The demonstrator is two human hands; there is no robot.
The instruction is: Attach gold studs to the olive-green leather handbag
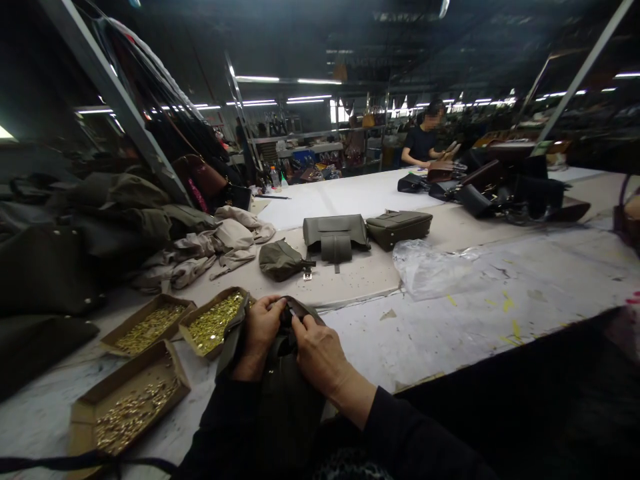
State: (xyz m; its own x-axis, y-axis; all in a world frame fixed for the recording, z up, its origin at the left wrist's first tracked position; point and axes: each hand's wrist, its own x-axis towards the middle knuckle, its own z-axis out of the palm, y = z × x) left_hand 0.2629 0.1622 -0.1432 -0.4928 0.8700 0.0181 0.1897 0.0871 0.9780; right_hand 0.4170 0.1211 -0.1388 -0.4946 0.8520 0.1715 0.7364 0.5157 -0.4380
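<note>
Both my hands grip a dark olive leather bag piece (pixel 280 387) at the table's near edge. My left hand (pixel 260 330) is closed on its upper edge, fingers curled over the top. My right hand (pixel 317 350) pinches the same edge just to the right, thumb meeting the left fingers at a small dark fitting I cannot make out. Three cardboard boxes of brass hardware lie at the left: one (pixel 213 323) beside my left hand, one (pixel 147 327) further left, one (pixel 127 407) nearest me.
Olive bags (pixel 335 237) (pixel 399 228) and a small pouch (pixel 280 260) lie mid-table, with a clear plastic bag (pixel 430 267) to the right. Piled fabric and leather (pixel 100 227) fill the left. A person (pixel 423 140) works at the far end among dark bags (pixel 500 190).
</note>
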